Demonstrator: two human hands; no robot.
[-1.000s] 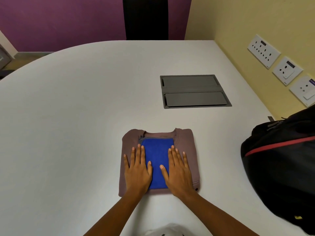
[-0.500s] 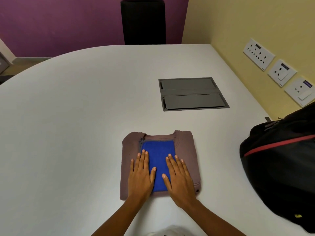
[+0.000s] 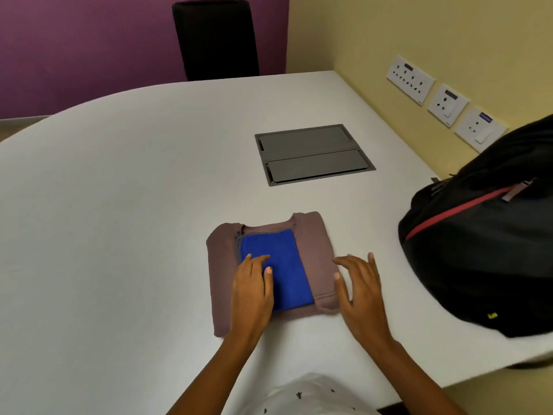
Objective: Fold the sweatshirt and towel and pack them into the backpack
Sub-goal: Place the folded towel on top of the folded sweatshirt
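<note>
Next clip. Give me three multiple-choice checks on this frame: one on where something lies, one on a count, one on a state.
1. Where does the blue towel lie?
A) on the chair
B) on the folded sweatshirt
C) on the floor

2. How many socket plates are on the yellow wall?
A) two
B) three
C) five

3. What is the left hand doing?
A) resting on the towel
B) clenched in a fist in the air
C) out of view

Answers:
1 B: the towel sits on top of the sweatshirt.
2 B: three white plates show in a row.
3 A: its fingers lie on the blue cloth and grip nothing.
</note>
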